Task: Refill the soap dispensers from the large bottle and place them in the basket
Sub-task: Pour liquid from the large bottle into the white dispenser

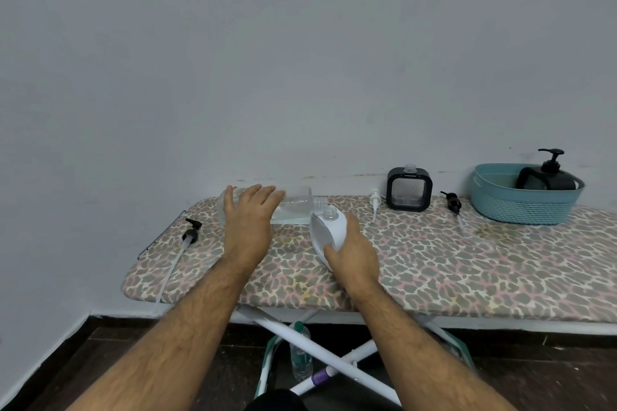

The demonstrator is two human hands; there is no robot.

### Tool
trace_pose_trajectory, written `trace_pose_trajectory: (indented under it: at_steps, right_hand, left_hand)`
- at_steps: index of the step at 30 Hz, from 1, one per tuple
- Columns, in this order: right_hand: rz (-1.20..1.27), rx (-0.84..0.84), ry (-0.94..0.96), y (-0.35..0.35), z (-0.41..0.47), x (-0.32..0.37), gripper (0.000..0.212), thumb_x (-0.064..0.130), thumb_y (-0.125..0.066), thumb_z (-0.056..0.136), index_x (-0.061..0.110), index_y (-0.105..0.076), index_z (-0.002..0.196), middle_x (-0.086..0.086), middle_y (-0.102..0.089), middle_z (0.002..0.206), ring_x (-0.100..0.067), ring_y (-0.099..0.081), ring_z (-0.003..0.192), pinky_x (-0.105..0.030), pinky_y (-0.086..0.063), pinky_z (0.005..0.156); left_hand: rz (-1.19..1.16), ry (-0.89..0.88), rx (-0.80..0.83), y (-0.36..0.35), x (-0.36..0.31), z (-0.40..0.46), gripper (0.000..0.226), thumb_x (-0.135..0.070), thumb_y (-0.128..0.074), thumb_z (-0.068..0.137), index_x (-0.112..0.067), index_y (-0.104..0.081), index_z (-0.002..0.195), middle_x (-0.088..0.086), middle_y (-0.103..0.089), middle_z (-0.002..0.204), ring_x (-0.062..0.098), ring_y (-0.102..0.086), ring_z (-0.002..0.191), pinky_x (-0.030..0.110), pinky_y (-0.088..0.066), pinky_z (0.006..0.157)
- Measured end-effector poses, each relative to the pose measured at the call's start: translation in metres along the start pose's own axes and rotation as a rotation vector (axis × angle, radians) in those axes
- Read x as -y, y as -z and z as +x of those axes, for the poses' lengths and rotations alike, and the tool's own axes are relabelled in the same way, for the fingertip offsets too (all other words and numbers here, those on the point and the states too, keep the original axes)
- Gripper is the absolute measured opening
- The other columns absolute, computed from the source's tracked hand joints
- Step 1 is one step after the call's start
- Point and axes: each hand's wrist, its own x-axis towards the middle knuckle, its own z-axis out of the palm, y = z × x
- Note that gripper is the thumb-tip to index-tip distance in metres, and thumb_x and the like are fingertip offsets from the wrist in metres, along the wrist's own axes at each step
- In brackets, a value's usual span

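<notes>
right hand (354, 253): nearest the camera; fingers and thumb curled round the lower body of the white dispenser (329, 230), holding it tilted with its open clear neck up and toward the large bottle.
left hand (247, 220): laid over the large bottle (293, 205); fingers fairly straight, spread across its upper side; whether the thumb wraps beneath cannot be told.
large bottle: clear, lying nearly on its side on the ironing board (434, 270), its threaded mouth just beside the white dispenser's neck; clear liquid visible inside.
black dispenser (409, 188): upright at the board's far edge, square, black frame, clear front, pump removed, open neck on top.
white pump (375, 202): lying on the board between the white dispenser and the black dispenser.
small black pump (453, 202): lying on the board between the black dispenser and the basket.
long black pump (191, 233): lying near the board's left end, its long tube trailing over the near edge.
basket (524, 207): teal, at the right end of the board, holding one dark dispenser (547, 177) with its black pump fitted.
below board: white crossed legs and a clear bottle with a green cap (300, 354) on the dark floor.
</notes>
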Motion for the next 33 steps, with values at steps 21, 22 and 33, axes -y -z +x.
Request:
trace_pose_trajectory:
  at_steps: [21,22,33]
  right_hand:
    - [0.003,0.006,-0.009,0.0012,-0.0007,0.0009,0.071,0.036,-0.067,0.090,0.029,-0.027,0.148,-0.004,-0.067,0.120,-0.025,-0.066,0.101,-0.036,-0.057,0.078]
    - [0.004,0.007,-0.009,0.0010,-0.0007,0.0007,0.071,0.037,-0.067,0.090,0.029,-0.027,0.148,-0.004,-0.067,0.120,-0.025,-0.067,0.101,-0.036,-0.056,0.078]
    - [0.013,0.009,-0.006,0.0009,-0.0010,0.0014,0.072,0.037,-0.067,0.089,0.029,-0.027,0.149,-0.004,-0.067,0.120,-0.026,-0.067,0.100,-0.037,-0.057,0.077]
  left_hand:
    - [-0.025,-0.007,-0.007,0.0026,-0.0009,0.0023,0.076,0.017,-0.074,0.060,-0.023,-0.065,0.124,0.001,-0.066,0.127,0.029,-0.055,0.124,0.062,-0.018,0.115]
    - [-0.027,-0.008,-0.008,0.0027,-0.0007,0.0024,0.075,0.017,-0.073,0.060,-0.023,-0.065,0.124,0.001,-0.066,0.127,0.029,-0.055,0.124,0.062,-0.018,0.115]
    - [-0.027,-0.005,0.000,0.0010,0.0005,0.0025,0.078,0.019,-0.072,0.059,-0.023,-0.064,0.125,0.001,-0.065,0.128,0.029,-0.054,0.126,0.062,-0.017,0.115]
